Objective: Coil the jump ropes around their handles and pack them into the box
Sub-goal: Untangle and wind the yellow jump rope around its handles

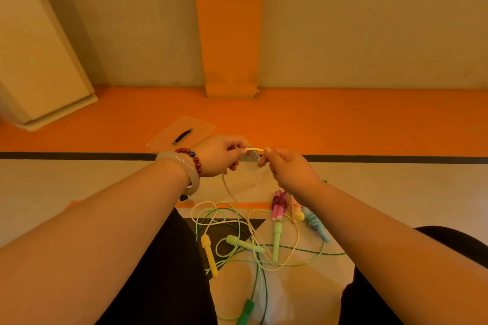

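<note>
Head view, left hand: the left hand (216, 157) reaches forward with its back up; thumb and forefinger pinch one end of a short, taut stretch of thin pale yellow jump rope cord (254, 149), and the other fingers curl underneath
Head view, right hand: the right hand (290, 174) faces it, knuckles up, thumb and forefinger pinching the other end of that stretch; the two hands are near each other, not touching
Left wrist: a smooth pale bangle (182, 169) sits just beside a dark red bead bracelet (194, 159)
Cord below: a pale strand drops from the left hand towards the loops on the floor
Box: the clear plastic box (248, 179) stands on the floor directly under both hands, partly hidden by them
Lid: a clear flat lid with a black strap (182, 136) lies behind the box on the floor's orange band
Wound ropes: a pink-handled bundle bound in dark red cord (278, 206), a peach bundle (295, 210) and a blue bundle (315, 224) lie side by side under the right wrist
Loose ropes: a yellow handle (210, 254), two light green handles (244, 243) and a dark green handle (245, 311) lie in tangled cords between the knees
In the way: black-trousered legs (169, 272) flank the tangle; both forearms cover the floor at its sides
</note>
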